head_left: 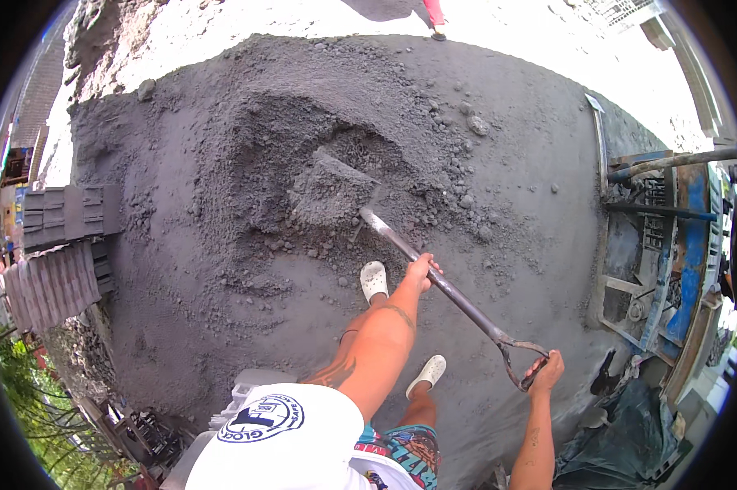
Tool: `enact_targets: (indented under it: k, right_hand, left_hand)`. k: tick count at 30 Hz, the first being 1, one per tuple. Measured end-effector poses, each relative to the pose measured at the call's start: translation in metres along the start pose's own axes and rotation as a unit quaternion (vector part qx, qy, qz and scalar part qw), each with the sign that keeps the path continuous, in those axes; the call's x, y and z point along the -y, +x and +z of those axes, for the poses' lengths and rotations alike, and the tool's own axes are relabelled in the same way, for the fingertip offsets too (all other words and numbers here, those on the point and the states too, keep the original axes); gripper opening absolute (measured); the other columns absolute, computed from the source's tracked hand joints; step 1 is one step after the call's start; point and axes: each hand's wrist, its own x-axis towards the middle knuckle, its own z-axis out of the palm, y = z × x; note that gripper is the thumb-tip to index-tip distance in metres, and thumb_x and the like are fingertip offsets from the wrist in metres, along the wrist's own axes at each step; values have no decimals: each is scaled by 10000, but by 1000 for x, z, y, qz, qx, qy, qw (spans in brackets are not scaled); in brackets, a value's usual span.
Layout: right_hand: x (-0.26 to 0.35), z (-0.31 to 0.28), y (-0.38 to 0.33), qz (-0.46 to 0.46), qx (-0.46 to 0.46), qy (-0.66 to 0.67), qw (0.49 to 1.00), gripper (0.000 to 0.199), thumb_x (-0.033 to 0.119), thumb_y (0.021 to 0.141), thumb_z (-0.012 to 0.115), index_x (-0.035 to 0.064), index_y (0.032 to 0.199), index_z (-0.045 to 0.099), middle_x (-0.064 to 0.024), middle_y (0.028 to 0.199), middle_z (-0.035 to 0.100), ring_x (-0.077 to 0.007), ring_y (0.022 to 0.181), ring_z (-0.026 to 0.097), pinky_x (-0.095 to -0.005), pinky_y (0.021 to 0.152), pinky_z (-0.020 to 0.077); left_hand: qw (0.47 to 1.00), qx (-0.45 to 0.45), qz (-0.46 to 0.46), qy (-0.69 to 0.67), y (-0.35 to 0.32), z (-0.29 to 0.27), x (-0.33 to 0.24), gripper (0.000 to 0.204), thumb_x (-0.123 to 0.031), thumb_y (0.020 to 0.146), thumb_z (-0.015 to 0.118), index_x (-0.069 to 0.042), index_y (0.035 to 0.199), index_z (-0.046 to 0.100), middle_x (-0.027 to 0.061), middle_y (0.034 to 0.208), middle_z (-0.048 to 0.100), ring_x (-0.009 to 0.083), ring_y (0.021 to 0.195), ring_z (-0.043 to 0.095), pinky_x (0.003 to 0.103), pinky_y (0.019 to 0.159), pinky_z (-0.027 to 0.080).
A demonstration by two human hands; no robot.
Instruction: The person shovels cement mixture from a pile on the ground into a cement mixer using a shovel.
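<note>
I hold a metal shovel (458,298) with both hands. My left hand (422,269) grips the middle of its shaft. My right hand (546,371) is closed on the D-shaped handle at the near end. The blade (329,189) lies loaded with dark grey sand in a hollow of a big sand pile (221,163) that spreads in front of me. My feet in white clogs (374,280) stand on the sand just below the blade.
A blue metal machine frame (671,245) with bars stands along the right edge. Stacked grey blocks (62,216) and a corrugated sheet (50,286) sit at the left. Another person's foot (436,20) shows at the top, on pale ground. Dark sheeting (622,441) lies at lower right.
</note>
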Motion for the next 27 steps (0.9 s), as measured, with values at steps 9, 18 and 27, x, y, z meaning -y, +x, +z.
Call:
enact_targets:
  k: [9,18,27]
  right_hand:
    - [-19,22,-61,28,290,-40,956,294,312,869,452,83,685,436,-71,497,425,-205,344,409,-331,331,387]
    - [-42,2,-276,87,588,-3,804,335,374,863,497,90,689,455,-59,562,458,-194,439,470,-332,406,419]
    - [-8,-128,-416,-460,776,-6,430,359,326,859,593,-6,747,513,-77,643,504,-166,598,495,-334,549,375]
  left_hand:
    - [966,-106,178,-156,-179,-215,-34,120,-121,864,591,-38,829,513,84,675,512,215,552,553,447,505,520]
    - [777,-219,522,-275,-549,-440,40,250,-194,841,615,-32,686,505,116,646,544,241,544,558,413,565,525]
    - [543,142,712,-422,-709,-561,194,187,-259,928,559,-93,841,552,-54,590,481,69,504,488,263,491,477]
